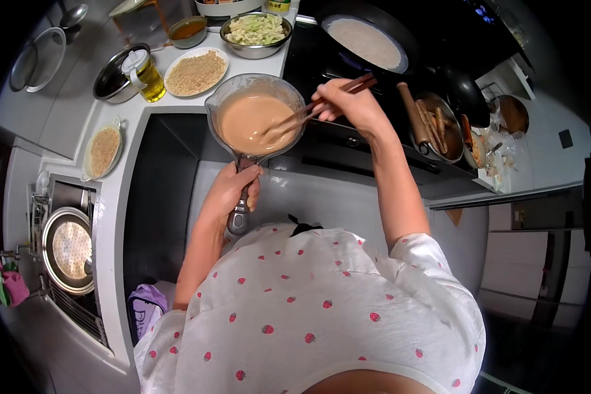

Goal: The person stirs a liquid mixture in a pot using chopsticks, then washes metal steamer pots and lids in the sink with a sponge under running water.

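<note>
My left hand (233, 188) is wrapped round the dark handle of a clear measuring jug (211, 113), which I hold up in front of my body. Pale brown batter (246, 125) fills much of the jug. Chopsticks (306, 113) are gripped in my right hand (348, 105), above the jug's right side, and their lower ends dip into the batter. Beyond my right hand, a black frying pan (404, 39) on the stove holds a round, pale layer of batter (364, 43).
On the left counter stand an oil jug (150, 80), a plate (169, 73) of chopped nuts or crumbs, and a metal bowl (253, 51) of chopped greens. A pan (456, 154) with browned rolls sits at the right. The sink (98, 217) is far left.
</note>
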A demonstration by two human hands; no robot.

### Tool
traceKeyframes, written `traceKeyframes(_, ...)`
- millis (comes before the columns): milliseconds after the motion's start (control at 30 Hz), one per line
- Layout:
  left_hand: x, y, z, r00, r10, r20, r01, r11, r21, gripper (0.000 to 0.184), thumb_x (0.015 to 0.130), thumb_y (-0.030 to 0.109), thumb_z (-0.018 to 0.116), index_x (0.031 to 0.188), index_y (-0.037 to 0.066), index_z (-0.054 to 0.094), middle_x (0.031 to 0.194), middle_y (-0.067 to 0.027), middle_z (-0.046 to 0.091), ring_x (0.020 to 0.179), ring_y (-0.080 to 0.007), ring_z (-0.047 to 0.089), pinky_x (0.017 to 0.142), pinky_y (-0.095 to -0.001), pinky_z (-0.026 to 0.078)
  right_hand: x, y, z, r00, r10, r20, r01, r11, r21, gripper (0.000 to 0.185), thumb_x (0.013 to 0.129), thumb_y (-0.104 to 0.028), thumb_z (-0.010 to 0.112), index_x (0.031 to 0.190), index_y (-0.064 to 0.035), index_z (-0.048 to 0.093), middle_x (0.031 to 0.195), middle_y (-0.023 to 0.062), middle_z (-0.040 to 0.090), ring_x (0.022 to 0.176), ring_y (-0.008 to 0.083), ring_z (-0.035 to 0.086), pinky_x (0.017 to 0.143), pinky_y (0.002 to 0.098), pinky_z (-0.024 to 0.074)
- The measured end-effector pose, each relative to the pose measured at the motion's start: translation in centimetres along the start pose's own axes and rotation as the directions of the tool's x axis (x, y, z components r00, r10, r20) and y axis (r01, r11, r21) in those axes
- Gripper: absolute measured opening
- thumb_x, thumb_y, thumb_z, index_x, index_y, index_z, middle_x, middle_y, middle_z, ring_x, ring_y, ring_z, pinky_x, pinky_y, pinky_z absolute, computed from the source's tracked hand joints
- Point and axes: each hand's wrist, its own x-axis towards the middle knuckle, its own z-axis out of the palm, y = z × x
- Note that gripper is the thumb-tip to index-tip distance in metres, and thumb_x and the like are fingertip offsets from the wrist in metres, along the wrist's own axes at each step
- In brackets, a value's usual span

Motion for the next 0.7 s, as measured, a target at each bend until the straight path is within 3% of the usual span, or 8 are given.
traceKeyframes(100, 0.4, -0.2, 0.7, 1.000, -0.013, 0.008, 0.012, 0.999, 0.037, 0.015, 0.087, 0.018, 0.051, 0.085, 0.002, 0.049, 0.051, -0.0006, 0.043, 0.037, -0.0104, 0.040, 0.037, -0.0247, 0.036, 0.9, 0.9, 1.0, 0.963, -0.126, -0.238, 0.127, 0.992, -0.010, 0.023, 0.087, -0.020, 0.054, 0.083, 0.0008, 0.062, 0.069, 0.0067, 0.063, 0.057, 0.0102, 0.060, 0.052, 0.0190, 0.0468)
traceKeyframes(200, 0.4, 0.2, 0.5, 0.999, -0.037, 0.027, 0.038, 0.999, -0.019, 0.014, 0.085, 0.016, 0.051, 0.083, 0.002, 0.048, 0.053, -0.0026, 0.045, 0.039, -0.0122, 0.042, 0.036, -0.0258, 0.036, -0.2, 1.1, 3.4, 0.987, -0.147, 0.066, 0.136, 0.980, 0.147, 0.022, 0.087, -0.019, 0.054, 0.083, 0.0011, 0.062, 0.069, 0.0066, 0.063, 0.057, 0.0102, 0.060, 0.053, 0.0195, 0.0477)
traceKeyframes(333, 0.1, -0.1, 0.0, 1.000, -0.005, 0.015, 0.006, 0.999, -0.051, 0.015, 0.085, 0.016, 0.051, 0.083, 0.002, 0.048, 0.054, -0.0027, 0.045, 0.039, -0.0122, 0.042, 0.037, -0.0259, 0.036, 0.2, -0.3, 0.2, 0.995, 0.022, -0.099, -0.026, 0.999, -0.040, 0.024, 0.087, -0.020, 0.054, 0.083, 0.0017, 0.062, 0.067, 0.0078, 0.063, 0.054, 0.0114, 0.060, 0.050, 0.0209, 0.0478)
traceKeyframes(433, 0.4, -0.1, 0.6, 0.999, -0.015, 0.044, 0.015, 1.000, -0.012, 0.014, 0.085, 0.016, 0.050, 0.083, 0.002, 0.048, 0.053, -0.0029, 0.045, 0.039, -0.0125, 0.043, 0.037, -0.0260, 0.036, 0.8, 0.8, 2.3, 0.967, -0.188, -0.173, 0.183, 0.982, -0.042, 0.023, 0.087, -0.020, 0.054, 0.084, 0.0019, 0.061, 0.070, 0.0083, 0.063, 0.059, 0.0110, 0.060, 0.054, 0.0214, 0.0485)
traceKeyframes(500, 0.1, 0.2, 0.7, 1.000, -0.014, 0.014, 0.014, 1.000, 0.005, 0.014, 0.085, 0.016, 0.050, 0.082, 0.002, 0.048, 0.052, -0.0030, 0.045, 0.039, -0.0127, 0.043, 0.037, -0.0260, 0.036, 0.1, 1.1, 3.6, 0.989, -0.142, 0.050, 0.134, 0.982, 0.133, 0.024, 0.086, -0.021, 0.056, 0.082, 0.0022, 0.061, 0.076, 0.0085, 0.064, 0.061, 0.0116, 0.061, 0.056, 0.0214, 0.0489)
traceKeyframes(567, 0.1, 0.2, 0.2, 1.000, 0.004, -0.005, -0.004, 1.000, 0.006, 0.015, 0.085, 0.016, 0.050, 0.082, 0.002, 0.048, 0.051, -0.0028, 0.044, 0.039, -0.0127, 0.043, 0.037, -0.0260, 0.036, -0.9, -0.5, 1.8, 0.989, -0.056, 0.134, 0.049, 0.997, 0.051, 0.024, 0.085, -0.021, 0.056, 0.082, 0.0020, 0.062, 0.074, 0.0086, 0.064, 0.061, 0.0119, 0.061, 0.055, 0.0210, 0.0489)
traceKeyframes(633, 0.0, -0.2, -0.4, 0.999, 0.033, 0.036, -0.034, 0.998, 0.044, 0.016, 0.087, 0.018, 0.051, 0.086, 0.002, 0.049, 0.052, -0.0010, 0.043, 0.039, -0.0112, 0.042, 0.037, -0.0243, 0.036, 0.4, -0.2, 0.0, 1.000, 0.000, -0.020, 0.000, 0.999, -0.037, 0.025, 0.085, -0.022, 0.057, 0.084, 0.0017, 0.063, 0.073, 0.0085, 0.064, 0.058, 0.0117, 0.061, 0.053, 0.0208, 0.0487)
traceKeyframes(700, -0.1, 0.0, 0.2, 1.000, 0.003, 0.017, -0.004, 0.998, 0.069, 0.016, 0.087, 0.018, 0.050, 0.086, 0.002, 0.049, 0.052, -0.0008, 0.043, 0.040, -0.0110, 0.043, 0.037, -0.0241, 0.036, 1.1, 0.6, 0.4, 0.973, -0.110, -0.202, 0.094, 0.992, -0.088, 0.024, 0.085, -0.021, 0.056, 0.085, 0.0017, 0.063, 0.073, 0.0083, 0.064, 0.059, 0.0113, 0.061, 0.055, 0.0206, 0.0487)
